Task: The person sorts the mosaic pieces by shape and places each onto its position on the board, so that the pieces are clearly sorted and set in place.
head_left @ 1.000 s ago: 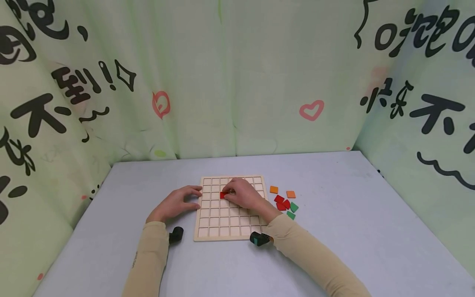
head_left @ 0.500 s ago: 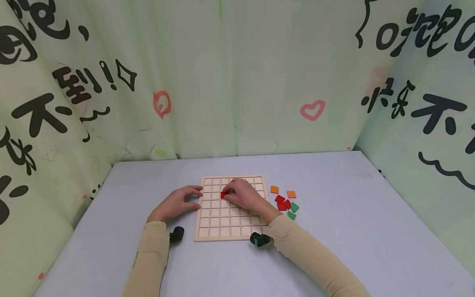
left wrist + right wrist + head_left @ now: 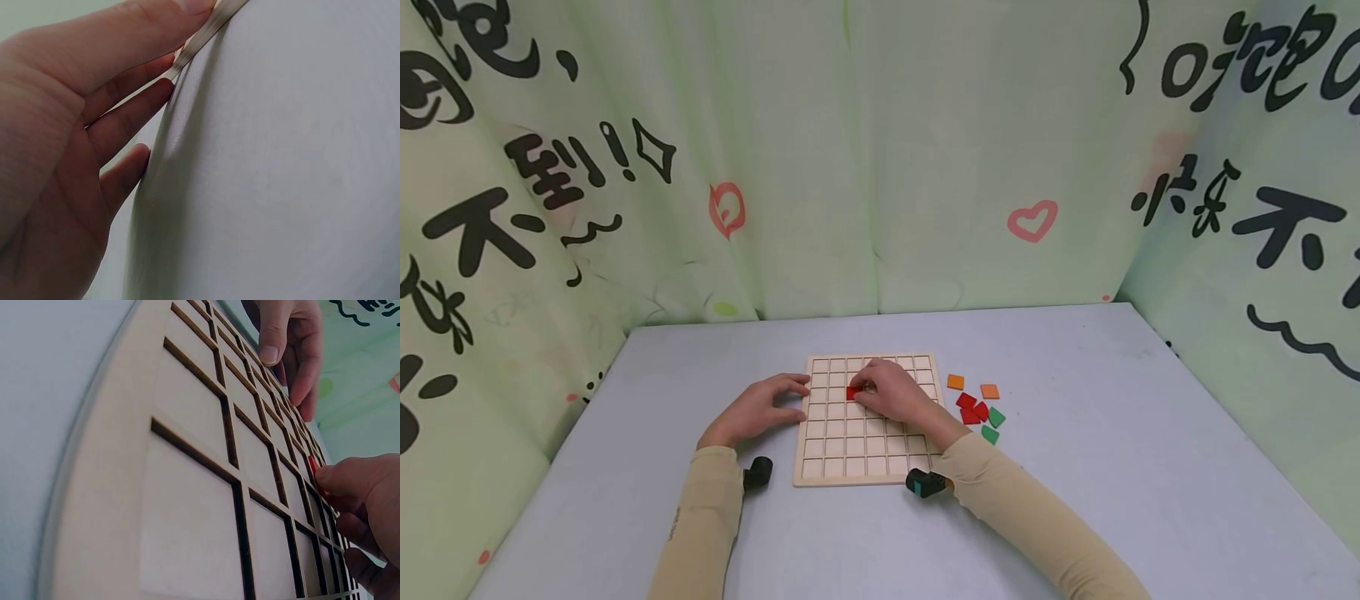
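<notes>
A light wooden board (image 3: 850, 481) with a raised grid of square cells lies flat on the table. Within its upper left part a small red tile (image 3: 851, 393) shows beside the fingertips of my right hand (image 3: 893, 392). The right wrist view has the thumb on this red tile (image 3: 312, 466), which sits low at the grid, and the other fingers bent close by; the hand covers part of the tile. My left hand (image 3: 766, 410) rests at the board's left edge, thumb and fingers spread and touching the rim, gripping nothing.
Right of the board lie loose tiles: two orange ones (image 3: 956, 382), several red ones (image 3: 970, 416) bunched together, and two green ones (image 3: 990, 435). The white table (image 3: 1112, 433) backs onto a pale green printed curtain (image 3: 805, 167). Black wrist cameras (image 3: 758, 473) hang at both wrists.
</notes>
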`<action>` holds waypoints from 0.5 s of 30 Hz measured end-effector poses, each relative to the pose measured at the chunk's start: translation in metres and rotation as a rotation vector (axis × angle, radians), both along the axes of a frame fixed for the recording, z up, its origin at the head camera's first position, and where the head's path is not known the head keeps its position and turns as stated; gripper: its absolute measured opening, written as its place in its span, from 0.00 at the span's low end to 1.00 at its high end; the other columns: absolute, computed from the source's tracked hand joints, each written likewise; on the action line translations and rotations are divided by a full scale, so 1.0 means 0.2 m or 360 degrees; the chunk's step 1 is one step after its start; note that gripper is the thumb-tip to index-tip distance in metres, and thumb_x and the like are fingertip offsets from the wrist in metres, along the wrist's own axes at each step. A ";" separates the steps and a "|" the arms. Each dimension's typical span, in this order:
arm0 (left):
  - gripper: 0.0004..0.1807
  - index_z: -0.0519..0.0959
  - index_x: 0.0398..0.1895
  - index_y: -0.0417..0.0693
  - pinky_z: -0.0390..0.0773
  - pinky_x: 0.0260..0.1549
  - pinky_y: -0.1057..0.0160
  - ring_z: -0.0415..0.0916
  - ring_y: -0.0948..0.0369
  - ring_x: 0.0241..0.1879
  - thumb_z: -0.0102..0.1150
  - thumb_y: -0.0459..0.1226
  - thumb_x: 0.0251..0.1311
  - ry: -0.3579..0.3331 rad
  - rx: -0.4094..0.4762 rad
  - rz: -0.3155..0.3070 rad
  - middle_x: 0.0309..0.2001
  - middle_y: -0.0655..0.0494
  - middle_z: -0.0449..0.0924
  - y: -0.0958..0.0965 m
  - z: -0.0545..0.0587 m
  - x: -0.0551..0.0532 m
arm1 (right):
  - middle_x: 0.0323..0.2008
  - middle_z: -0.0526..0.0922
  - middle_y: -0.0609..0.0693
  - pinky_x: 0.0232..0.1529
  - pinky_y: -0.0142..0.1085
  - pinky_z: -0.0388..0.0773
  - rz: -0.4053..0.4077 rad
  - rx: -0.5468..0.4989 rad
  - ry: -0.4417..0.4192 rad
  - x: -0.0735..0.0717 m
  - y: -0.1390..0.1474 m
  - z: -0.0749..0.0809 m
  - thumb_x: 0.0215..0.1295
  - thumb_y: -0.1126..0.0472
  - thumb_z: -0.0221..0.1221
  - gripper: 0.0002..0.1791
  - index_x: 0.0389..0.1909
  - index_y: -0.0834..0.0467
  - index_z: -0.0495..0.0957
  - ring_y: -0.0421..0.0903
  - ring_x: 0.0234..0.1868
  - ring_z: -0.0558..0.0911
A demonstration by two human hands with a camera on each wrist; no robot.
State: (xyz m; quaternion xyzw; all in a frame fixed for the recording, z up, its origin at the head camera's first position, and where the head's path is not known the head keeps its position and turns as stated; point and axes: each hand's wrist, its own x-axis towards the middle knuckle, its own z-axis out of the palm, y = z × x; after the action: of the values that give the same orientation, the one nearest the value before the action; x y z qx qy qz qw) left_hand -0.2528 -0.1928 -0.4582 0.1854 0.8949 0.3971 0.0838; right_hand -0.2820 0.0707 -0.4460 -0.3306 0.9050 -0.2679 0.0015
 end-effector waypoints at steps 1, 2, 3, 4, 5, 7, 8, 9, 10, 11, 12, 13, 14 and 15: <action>0.20 0.80 0.52 0.46 0.60 0.69 0.47 0.60 0.50 0.70 0.70 0.39 0.56 0.0000 -0.0001 -0.0001 0.67 0.52 0.69 0.00 0.00 0.00 | 0.42 0.83 0.51 0.47 0.40 0.77 -0.0002 -0.0002 0.0004 0.00 0.00 0.00 0.64 0.64 0.62 0.10 0.45 0.60 0.84 0.47 0.43 0.79; 0.20 0.80 0.52 0.46 0.60 0.69 0.47 0.60 0.50 0.70 0.70 0.39 0.56 0.0000 -0.0002 -0.0002 0.67 0.52 0.69 0.00 0.00 0.00 | 0.41 0.83 0.51 0.47 0.40 0.77 -0.0005 -0.0006 0.0005 0.00 0.00 0.00 0.64 0.64 0.63 0.10 0.45 0.61 0.84 0.47 0.43 0.79; 0.20 0.80 0.52 0.46 0.60 0.69 0.47 0.60 0.50 0.70 0.70 0.39 0.56 0.0001 -0.0002 -0.0005 0.67 0.53 0.69 0.00 0.00 0.00 | 0.41 0.83 0.52 0.47 0.40 0.77 -0.0008 -0.0011 0.0006 0.00 0.00 0.00 0.64 0.64 0.63 0.10 0.45 0.61 0.84 0.47 0.42 0.79; 0.20 0.80 0.52 0.46 0.60 0.69 0.47 0.60 0.50 0.70 0.70 0.39 0.56 0.0003 -0.0003 -0.0007 0.67 0.53 0.69 0.00 0.00 0.00 | 0.41 0.83 0.52 0.47 0.40 0.77 -0.0013 -0.0019 0.0005 0.00 0.00 0.00 0.64 0.64 0.63 0.11 0.46 0.61 0.84 0.47 0.42 0.79; 0.20 0.80 0.52 0.46 0.60 0.69 0.47 0.60 0.50 0.70 0.70 0.39 0.56 0.0005 -0.0005 -0.0007 0.67 0.53 0.69 0.00 0.00 0.00 | 0.41 0.82 0.52 0.47 0.40 0.77 -0.0019 -0.0023 0.0005 0.00 0.00 0.00 0.64 0.64 0.63 0.11 0.46 0.61 0.83 0.47 0.42 0.79; 0.20 0.81 0.52 0.46 0.60 0.69 0.47 0.60 0.50 0.70 0.71 0.39 0.56 0.0003 -0.0009 -0.0001 0.67 0.53 0.69 0.00 0.00 -0.01 | 0.41 0.82 0.52 0.47 0.41 0.78 -0.0037 -0.0038 -0.0007 0.00 0.00 0.00 0.64 0.64 0.62 0.12 0.47 0.62 0.83 0.48 0.43 0.80; 0.20 0.81 0.52 0.46 0.60 0.69 0.47 0.60 0.50 0.70 0.71 0.39 0.56 0.0000 -0.0011 0.0001 0.67 0.53 0.69 0.00 0.00 -0.01 | 0.42 0.82 0.52 0.47 0.40 0.78 -0.0047 -0.0047 -0.0014 0.00 0.00 -0.01 0.64 0.64 0.62 0.12 0.47 0.61 0.83 0.48 0.43 0.80; 0.20 0.81 0.52 0.46 0.60 0.69 0.47 0.60 0.50 0.70 0.71 0.39 0.56 -0.0002 -0.0015 0.0004 0.67 0.52 0.69 0.00 0.00 -0.01 | 0.42 0.82 0.52 0.48 0.40 0.78 -0.0062 -0.0061 -0.0030 0.00 0.00 -0.01 0.64 0.64 0.62 0.12 0.47 0.61 0.83 0.48 0.44 0.80; 0.20 0.81 0.52 0.46 0.60 0.69 0.47 0.60 0.50 0.70 0.71 0.39 0.56 -0.0003 -0.0018 0.0007 0.67 0.52 0.69 0.00 0.00 0.00 | 0.43 0.82 0.52 0.48 0.40 0.78 -0.0079 -0.0073 -0.0044 0.01 0.01 0.00 0.64 0.63 0.62 0.12 0.48 0.61 0.82 0.47 0.44 0.80; 0.20 0.81 0.52 0.46 0.60 0.69 0.47 0.60 0.50 0.70 0.71 0.39 0.56 -0.0006 -0.0021 0.0010 0.67 0.52 0.69 0.01 0.00 0.00 | 0.44 0.82 0.52 0.49 0.40 0.79 -0.0099 -0.0082 -0.0062 0.01 0.01 0.00 0.65 0.63 0.62 0.13 0.49 0.61 0.82 0.47 0.45 0.80; 0.20 0.81 0.52 0.45 0.60 0.69 0.47 0.60 0.50 0.70 0.71 0.39 0.56 -0.0008 -0.0023 0.0012 0.67 0.52 0.69 0.01 0.00 0.00 | 0.44 0.82 0.51 0.49 0.39 0.79 -0.0119 -0.0096 -0.0077 0.01 0.02 0.00 0.65 0.62 0.61 0.13 0.49 0.61 0.82 0.47 0.45 0.80; 0.20 0.81 0.52 0.45 0.59 0.69 0.47 0.60 0.50 0.70 0.71 0.39 0.56 -0.0010 -0.0024 0.0013 0.67 0.52 0.69 0.01 0.00 0.00 | 0.45 0.82 0.51 0.49 0.39 0.79 -0.0133 -0.0109 -0.0085 0.02 0.03 0.00 0.65 0.62 0.61 0.13 0.50 0.61 0.82 0.47 0.45 0.80; 0.20 0.80 0.52 0.45 0.59 0.69 0.47 0.60 0.50 0.70 0.70 0.38 0.56 -0.0011 -0.0024 0.0014 0.67 0.52 0.69 0.01 0.00 0.00 | 0.45 0.81 0.51 0.50 0.39 0.79 -0.0148 -0.0121 -0.0090 0.02 0.04 0.01 0.65 0.62 0.61 0.14 0.50 0.61 0.82 0.47 0.45 0.80; 0.20 0.80 0.52 0.45 0.59 0.69 0.47 0.60 0.50 0.70 0.70 0.38 0.56 -0.0011 -0.0022 0.0016 0.67 0.52 0.69 0.01 0.00 0.00 | 0.46 0.81 0.51 0.50 0.40 0.79 -0.0158 -0.0136 -0.0095 0.02 0.05 0.01 0.65 0.62 0.61 0.14 0.50 0.61 0.82 0.47 0.45 0.80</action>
State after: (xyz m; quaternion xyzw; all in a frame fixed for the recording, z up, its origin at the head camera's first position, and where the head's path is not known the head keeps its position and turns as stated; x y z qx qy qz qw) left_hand -0.2529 -0.1910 -0.4573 0.1790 0.8982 0.3920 0.0863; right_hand -0.2772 0.0816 -0.4433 -0.2768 0.9076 -0.3158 0.0011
